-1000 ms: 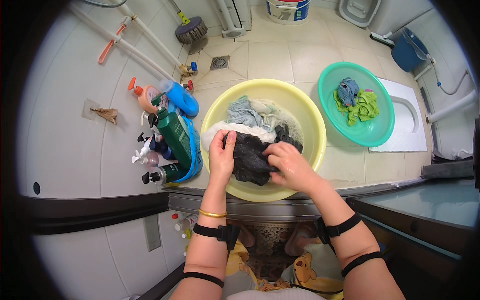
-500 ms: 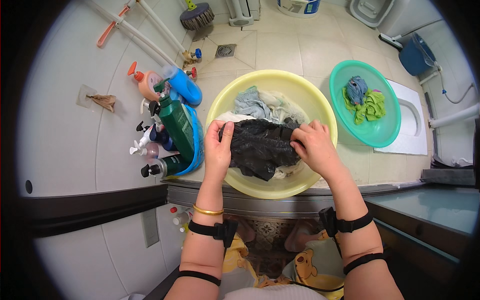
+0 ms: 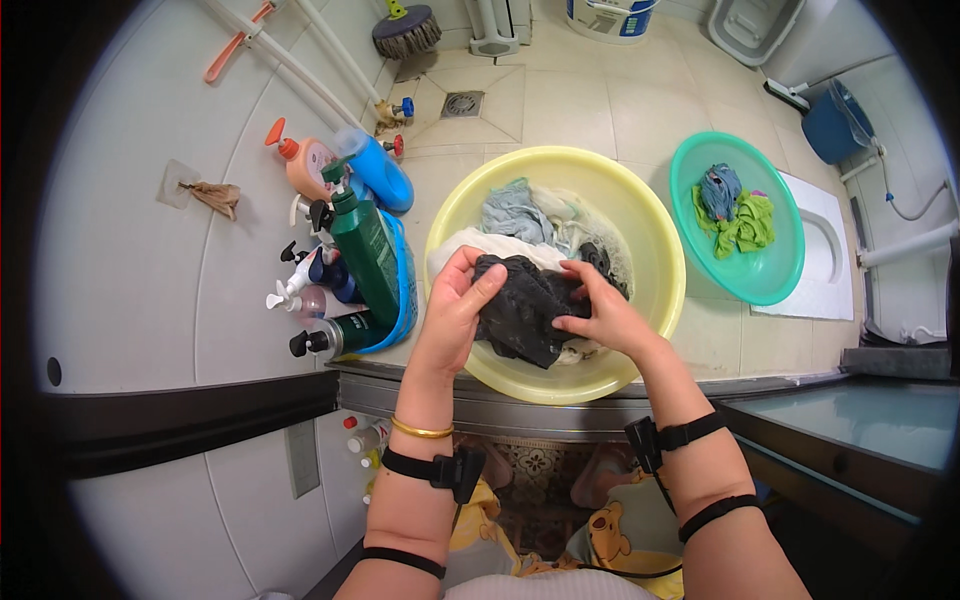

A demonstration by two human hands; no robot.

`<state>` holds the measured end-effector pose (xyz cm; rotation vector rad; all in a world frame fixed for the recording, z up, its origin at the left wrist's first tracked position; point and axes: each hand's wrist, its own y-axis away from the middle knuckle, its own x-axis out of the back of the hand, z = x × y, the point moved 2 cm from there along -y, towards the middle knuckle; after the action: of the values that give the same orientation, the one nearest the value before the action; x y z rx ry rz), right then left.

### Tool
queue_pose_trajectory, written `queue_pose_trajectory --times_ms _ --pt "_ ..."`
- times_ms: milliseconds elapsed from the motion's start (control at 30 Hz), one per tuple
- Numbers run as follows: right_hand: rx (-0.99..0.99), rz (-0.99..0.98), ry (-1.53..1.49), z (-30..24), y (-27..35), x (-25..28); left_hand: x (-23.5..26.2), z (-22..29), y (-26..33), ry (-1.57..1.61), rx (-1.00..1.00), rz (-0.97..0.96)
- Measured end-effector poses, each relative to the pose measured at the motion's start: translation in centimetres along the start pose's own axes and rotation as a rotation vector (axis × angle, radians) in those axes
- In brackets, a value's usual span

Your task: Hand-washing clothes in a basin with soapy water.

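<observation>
My left hand (image 3: 455,305) and my right hand (image 3: 602,312) both grip a dark, wet garment (image 3: 522,305), bunched between them over the near side of a yellow basin (image 3: 655,225). Inside the basin lie more wet clothes: a pale blue piece (image 3: 512,212) and a white piece (image 3: 500,247) behind the dark one. The left thumb presses on top of the dark cloth; the right fingers pinch its right edge.
A green basin (image 3: 785,260) with blue and green cloths stands to the right. A blue basket (image 3: 405,300) with a green pump bottle (image 3: 362,240) and other bottles stands to the left. A floor drain (image 3: 462,104), a brush (image 3: 405,30) and a blue bucket (image 3: 835,125) lie beyond.
The dark garment was spread wide between my hands half a second ago; now my hands have come together and the cloth is bunched up between them.
</observation>
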<state>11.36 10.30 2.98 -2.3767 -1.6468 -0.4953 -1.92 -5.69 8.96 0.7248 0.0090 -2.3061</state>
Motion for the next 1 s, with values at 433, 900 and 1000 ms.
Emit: queue_pose_trajectory --times_ms 433,900,1000 --pt "-0.266 -0.184 -0.238 -2.1 -1.5 3.0 2.7 0.0 -0.7 -0.166 -0.115 0.258" --pt "0.060 0.048 0.003 -1.7 -2.1 3.7 3.3 -1.0 -1.4 -0.296 -0.241 0.294" --pt "0.009 0.085 -0.150 -3.0 -2.6 3.4 1.2 -2.2 -1.5 0.107 0.036 0.366"
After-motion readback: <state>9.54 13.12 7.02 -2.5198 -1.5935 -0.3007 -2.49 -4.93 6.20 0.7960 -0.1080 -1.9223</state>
